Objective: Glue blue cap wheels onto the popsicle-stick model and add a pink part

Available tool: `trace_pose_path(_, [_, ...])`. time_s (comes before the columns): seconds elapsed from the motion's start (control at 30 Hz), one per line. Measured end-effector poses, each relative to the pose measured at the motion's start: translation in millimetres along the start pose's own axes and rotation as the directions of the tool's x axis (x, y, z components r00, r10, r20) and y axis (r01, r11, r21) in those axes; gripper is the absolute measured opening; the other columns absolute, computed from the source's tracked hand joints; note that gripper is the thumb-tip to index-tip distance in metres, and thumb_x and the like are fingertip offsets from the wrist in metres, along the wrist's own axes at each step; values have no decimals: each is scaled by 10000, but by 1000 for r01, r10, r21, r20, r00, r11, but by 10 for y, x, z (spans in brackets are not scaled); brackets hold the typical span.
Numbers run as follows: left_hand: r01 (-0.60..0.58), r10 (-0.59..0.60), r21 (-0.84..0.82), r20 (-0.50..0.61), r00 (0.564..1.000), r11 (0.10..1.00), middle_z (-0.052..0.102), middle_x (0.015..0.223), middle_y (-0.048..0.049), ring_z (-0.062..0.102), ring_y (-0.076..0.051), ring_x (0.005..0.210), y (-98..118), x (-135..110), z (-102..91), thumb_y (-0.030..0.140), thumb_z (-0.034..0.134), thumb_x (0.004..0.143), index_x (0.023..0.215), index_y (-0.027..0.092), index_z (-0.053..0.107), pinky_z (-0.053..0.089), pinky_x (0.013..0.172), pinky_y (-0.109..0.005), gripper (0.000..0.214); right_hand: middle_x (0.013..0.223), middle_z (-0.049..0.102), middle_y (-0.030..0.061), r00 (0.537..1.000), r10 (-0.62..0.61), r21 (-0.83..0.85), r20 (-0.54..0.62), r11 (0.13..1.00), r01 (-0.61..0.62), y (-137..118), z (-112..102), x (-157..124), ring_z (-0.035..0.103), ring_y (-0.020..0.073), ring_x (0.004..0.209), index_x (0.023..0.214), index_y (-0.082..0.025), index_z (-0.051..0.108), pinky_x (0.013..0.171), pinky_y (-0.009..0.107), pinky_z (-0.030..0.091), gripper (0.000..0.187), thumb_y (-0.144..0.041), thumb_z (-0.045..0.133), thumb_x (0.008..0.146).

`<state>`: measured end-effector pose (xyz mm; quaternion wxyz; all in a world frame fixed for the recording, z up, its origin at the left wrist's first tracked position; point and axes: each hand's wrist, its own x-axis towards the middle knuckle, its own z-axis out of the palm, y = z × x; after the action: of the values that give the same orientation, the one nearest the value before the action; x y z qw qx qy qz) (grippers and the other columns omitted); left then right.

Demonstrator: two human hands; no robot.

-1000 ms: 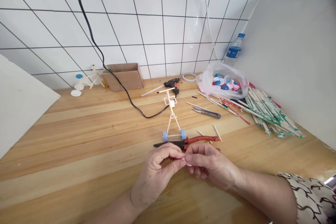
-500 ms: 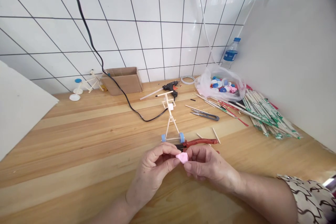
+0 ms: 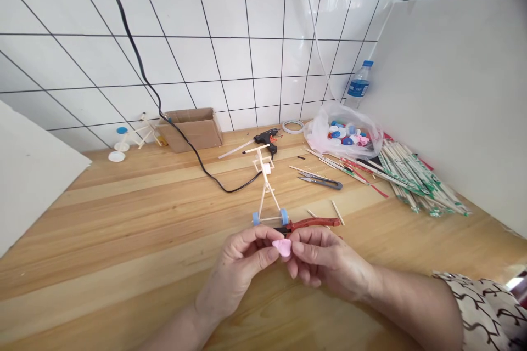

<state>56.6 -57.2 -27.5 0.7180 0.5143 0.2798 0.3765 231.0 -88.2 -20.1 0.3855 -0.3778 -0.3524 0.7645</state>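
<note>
The left hand point(image 3: 241, 266) curls its fingers and pinches the left side of a small pink cap point(image 3: 282, 247). Just past those fingertips stands a little stick cart point(image 3: 265, 192) with blue wheels. The pink cap sits between the fingertips of both hands, above the wooden table point(image 3: 123, 230). Red pliers point(image 3: 315, 223) lie just behind the right fingers. The right hand point(image 3: 327, 266) pinches the cap's other side, with its fingers pressed together.

cap point(image 3: 282, 247): pink | pliers point(image 3: 317, 222): red handles | wheels point(image 3: 284, 216): blue | surface point(image 3: 123, 230): honey wood grain in pale and darker strips | tiles point(image 3: 230, 60): white, dark grid lines | cable point(image 3: 142, 71): black | box point(image 3: 193, 129): brown | glue gun point(image 3: 265, 135): black | bottle point(image 3: 357, 88): blue label | wrappers point(image 3: 420, 181): white and green | sleeve point(image 3: 489, 307): cream with black squiggles
</note>
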Motion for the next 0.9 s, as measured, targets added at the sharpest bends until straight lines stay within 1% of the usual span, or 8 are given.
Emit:
trace_pose_path(0.1, [44,-37,-129,54,998,991,664,690,-4,638,-134,627,0,1,14,183,633,797,814,168,680,499,664,-272,52,579,599,19,998,35,101,43,994,-39,-8,7,-2,466,38,419,708,-99,600,363,147,251,324,-413,673,746])
trace_pose_path(0.23, [96,-72,-182,138,988,979,667,671,-24,651,-152,630,25,-11,30,168,635,796,786,147,688,509,676,-300,58,545,599,22,992,86,139,87,986,-98,8,-3,-3,481,41,407,692,-89,613,353,138,263,332,-410,687,735])
trace_pose_path(0.37, [110,-63,-235,197,978,966,670,721,-32,673,-181,653,31,-17,37,140,645,783,805,145,687,519,650,-316,48,546,612,21,984,87,152,156,982,-111,41,-36,8,467,30,387,689,-88,611,356,135,264,287,-356,703,734])
trace_pose_path(0.47, [116,-56,-257,231,971,959,662,717,-30,683,-217,661,28,-16,41,135,646,777,801,144,682,524,637,-354,44,549,617,21,980,95,136,173,983,-120,58,-54,12,468,30,382,697,-87,613,356,135,272,286,-353,714,723])
trace_pose_path(0.57, [120,-75,-238,188,979,964,662,690,-23,673,-197,631,28,-17,30,144,653,773,793,143,684,514,625,-328,36,565,620,20,982,74,108,173,990,-94,56,-53,7,466,31,389,717,-90,612,360,138,278,318,-394,705,721])
trace_pose_path(0.7, [99,-89,-160,71,994,982,657,693,-6,644,-148,646,15,-25,11,143,651,777,783,156,687,500,647,-280,38,596,611,-1,992,-39,-11,122,999,40,39,-31,-11,459,31,436,774,-109,606,399,145,295,304,-378,727,698])
trace_pose_path(0.8, [65,-61,-126,36,998,990,652,709,8,638,-136,661,1,-30,23,144,650,779,773,172,683,504,651,-266,44,578,585,-18,989,-133,-149,59,979,141,41,-10,-25,429,29,445,761,-119,590,419,153,298,273,-367,700,730])
trace_pose_path(0.9, [21,-18,-115,28,999,993,654,727,17,643,-123,664,0,-31,51,123,651,776,762,181,683,512,649,-247,67,551,557,-27,980,-196,-216,41,956,200,63,6,-31,401,31,443,733,-123,572,427,163,291,276,-381,666,759])
